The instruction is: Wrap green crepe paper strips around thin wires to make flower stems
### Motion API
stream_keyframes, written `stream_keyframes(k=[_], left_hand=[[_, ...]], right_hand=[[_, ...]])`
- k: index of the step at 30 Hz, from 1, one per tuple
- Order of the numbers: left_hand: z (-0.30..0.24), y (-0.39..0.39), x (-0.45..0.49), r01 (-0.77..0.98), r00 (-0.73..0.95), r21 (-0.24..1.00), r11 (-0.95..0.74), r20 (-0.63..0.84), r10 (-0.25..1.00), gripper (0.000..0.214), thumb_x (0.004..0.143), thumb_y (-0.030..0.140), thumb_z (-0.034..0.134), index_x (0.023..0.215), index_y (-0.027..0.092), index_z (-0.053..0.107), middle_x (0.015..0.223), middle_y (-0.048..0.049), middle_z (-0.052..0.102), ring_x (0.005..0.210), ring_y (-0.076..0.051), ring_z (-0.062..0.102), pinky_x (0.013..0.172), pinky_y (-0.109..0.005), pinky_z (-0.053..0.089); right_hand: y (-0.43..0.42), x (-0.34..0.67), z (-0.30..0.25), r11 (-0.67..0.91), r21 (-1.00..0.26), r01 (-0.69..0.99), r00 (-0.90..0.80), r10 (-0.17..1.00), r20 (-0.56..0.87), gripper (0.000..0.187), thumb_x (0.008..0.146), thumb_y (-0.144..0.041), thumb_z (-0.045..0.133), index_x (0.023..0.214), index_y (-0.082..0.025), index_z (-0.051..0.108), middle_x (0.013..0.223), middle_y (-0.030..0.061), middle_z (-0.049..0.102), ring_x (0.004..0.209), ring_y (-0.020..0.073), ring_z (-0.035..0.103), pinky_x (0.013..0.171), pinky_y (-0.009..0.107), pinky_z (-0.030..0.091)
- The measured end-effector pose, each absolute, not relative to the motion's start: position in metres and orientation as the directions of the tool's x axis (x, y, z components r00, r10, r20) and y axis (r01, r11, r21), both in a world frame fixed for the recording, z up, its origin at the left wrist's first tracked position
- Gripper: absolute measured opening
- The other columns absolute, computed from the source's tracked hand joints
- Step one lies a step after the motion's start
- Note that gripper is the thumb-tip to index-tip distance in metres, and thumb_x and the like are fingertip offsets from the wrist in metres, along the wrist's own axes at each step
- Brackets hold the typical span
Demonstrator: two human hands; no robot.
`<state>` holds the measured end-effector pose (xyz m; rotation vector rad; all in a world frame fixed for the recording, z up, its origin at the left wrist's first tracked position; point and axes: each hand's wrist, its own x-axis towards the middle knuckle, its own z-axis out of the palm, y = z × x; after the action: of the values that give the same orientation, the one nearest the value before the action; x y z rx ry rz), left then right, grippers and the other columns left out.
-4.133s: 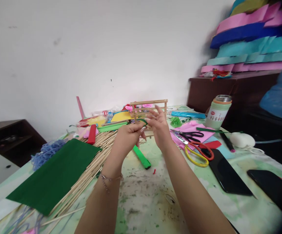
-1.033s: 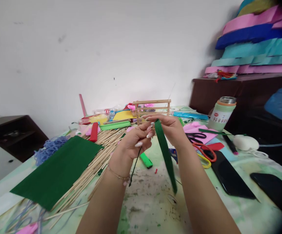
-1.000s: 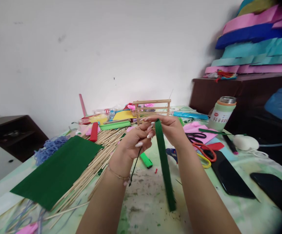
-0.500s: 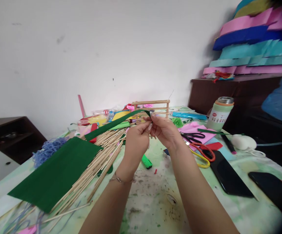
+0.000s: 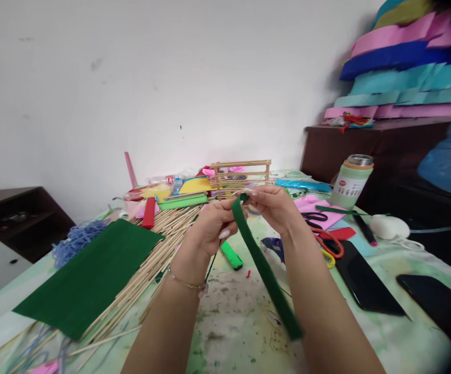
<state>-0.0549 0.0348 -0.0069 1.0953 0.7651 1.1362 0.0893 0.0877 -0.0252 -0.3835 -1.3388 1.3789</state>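
My left hand [image 5: 213, 226] and my right hand [image 5: 274, 205] meet over the middle of the table, fingers pinched. Between their fingertips is the upper end of a dark green strip [image 5: 262, 262], of felt or similar soft material. The strip's loose end hangs toward me, between my forearms. Below my left hand runs a thin dark line; I cannot make out what it belongs to. A wider green sheet [image 5: 93, 275] of like colour lies to the left, partly over a bundle of thin wooden sticks [image 5: 171, 236].
Behind my hands stands a small wooden stick frame [image 5: 241, 165]. A blue glue gun [image 5: 274, 245] and a bright green marker [image 5: 232, 256] lie close by. Scissors [image 5: 336, 244], a black phone [image 5: 368, 283] and a bottle [image 5: 352, 182] are to the right; blue yarn [image 5: 77, 239] is left.
The strip's free end has swung from the far left, over the sticks, to hang down toward me. My left hand has turned and moved slightly left; my right has shifted right.
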Motion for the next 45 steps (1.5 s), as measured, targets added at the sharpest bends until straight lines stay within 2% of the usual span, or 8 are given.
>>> stream_keyframes(k=[6, 10, 14, 20, 25, 36, 40, 45], left_hand=[[-0.018, 0.039, -0.047, -0.126, 0.060, 0.964, -0.235, 0.244, 0.968, 0.022, 0.073, 0.029, 0.068, 0.060, 0.012, 0.060, 0.051, 0.0002, 0.055, 0.034, -0.003, 0.029, 0.039, -0.020, 0.020], [-0.032, 0.039, -0.040, 0.381, -0.236, 0.812, -0.442, 0.548, 0.803, 0.015, 0.081, 0.020, 0.057, 0.077, 0.018, 0.071, 0.055, -0.0012, 0.057, 0.052, -0.013, 0.046, 0.050, -0.021, 0.028], [-0.036, 0.038, -0.037, 0.589, -0.176, 0.633, -0.503, 0.708, 0.684, 0.024, 0.077, 0.009, 0.055, 0.089, 0.020, 0.074, 0.076, -0.0063, 0.067, 0.071, -0.018, 0.057, 0.064, -0.023, 0.037], [-0.026, 0.040, -0.048, 0.395, -0.060, 0.775, -0.493, 0.557, 0.828, 0.025, 0.087, 0.036, 0.055, 0.079, 0.017, 0.070, 0.056, -0.0003, 0.057, 0.052, -0.012, 0.047, 0.052, -0.021, 0.034], [-0.013, 0.038, -0.063, 0.228, 0.058, 0.886, -0.404, 0.402, 0.914, 0.035, 0.078, 0.042, 0.066, 0.055, 0.016, 0.063, 0.041, 0.0029, 0.045, 0.041, -0.007, 0.034, 0.043, -0.021, 0.025], [0.004, 0.029, -0.088, 0.030, 0.159, 0.970, -0.242, 0.235, 0.959, 0.031, 0.072, 0.039, 0.072, 0.055, 0.015, 0.061, 0.039, 0.0007, 0.049, 0.034, -0.004, 0.033, 0.037, -0.017, 0.016], [0.007, 0.027, -0.097, 0.027, 0.172, 0.971, -0.236, 0.228, 0.958, 0.032, 0.071, 0.039, 0.073, 0.054, 0.016, 0.059, 0.037, 0.0018, 0.045, 0.034, -0.003, 0.029, 0.037, -0.016, 0.014], [0.007, 0.024, -0.097, 0.020, 0.344, 0.988, -0.153, 0.136, 0.929, 0.034, 0.073, 0.042, 0.072, 0.054, 0.016, 0.059, 0.036, 0.0024, 0.043, 0.031, -0.003, 0.025, 0.034, -0.017, 0.012]], right_hand=[[0.080, 0.062, -0.023, 0.334, -0.835, -0.437, -0.130, 0.895, 0.427, 0.028, 0.071, -0.038, 0.075, 0.056, -0.018, 0.062, 0.049, -0.0022, 0.061, 0.035, 0.0097, 0.049, 0.038, 0.026, 0.037], [0.078, 0.038, -0.030, 0.384, -0.807, -0.449, 0.170, 0.923, 0.344, 0.025, 0.069, -0.036, 0.074, 0.060, -0.019, 0.059, 0.048, -0.0051, 0.054, 0.041, 0.0088, 0.046, 0.040, 0.024, 0.037], [0.080, 0.032, -0.035, 0.416, -0.789, -0.452, 0.269, 0.907, 0.324, 0.026, 0.069, -0.037, 0.072, 0.061, -0.019, 0.056, 0.051, -0.0046, 0.053, 0.048, 0.0098, 0.047, 0.048, 0.025, 0.042], [0.092, 0.041, -0.038, 0.436, -0.709, -0.555, 0.157, 0.891, 0.425, 0.030, 0.067, -0.026, 0.069, 0.096, -0.023, 0.061, 0.098, 0.0024, 0.068, 0.088, 0.0149, 0.062, 0.078, 0.029, 0.050], [0.092, 0.056, -0.040, 0.563, -0.633, -0.531, -0.064, 0.718, 0.693, 0.010, 0.076, -0.028, 0.065, 0.085, -0.029, 0.070, 0.124, -0.0005, 0.065, 0.124, 0.0196, 0.053, 0.104, 0.042, 0.041], [0.084, 0.098, -0.018, 0.864, -0.495, 0.089, -0.364, 0.491, 0.792, 0.011, 0.080, -0.030, 0.069, 0.070, -0.026, 0.072, 0.076, 0.0019, 0.072, 0.081, 0.0191, 0.064, 0.085, 0.041, 0.048], [0.074, 0.103, -0.014, 0.791, -0.603, 0.103, -0.331, 0.599, 0.729, 0.013, 0.079, -0.034, 0.070, 0.087, -0.024, 0.069, 0.092, 0.0029, 0.071, 0.089, 0.0186, 0.064, 0.086, 0.038, 0.049], [0.069, 0.091, -0.015, 0.731, -0.681, -0.035, -0.506, 0.575, 0.643, 0.060, 0.067, -0.031, 0.081, 0.123, -0.031, 0.059, 0.125, 0.0033, 0.064, 0.114, 0.0211, 0.059, 0.096, 0.038, 0.047]])
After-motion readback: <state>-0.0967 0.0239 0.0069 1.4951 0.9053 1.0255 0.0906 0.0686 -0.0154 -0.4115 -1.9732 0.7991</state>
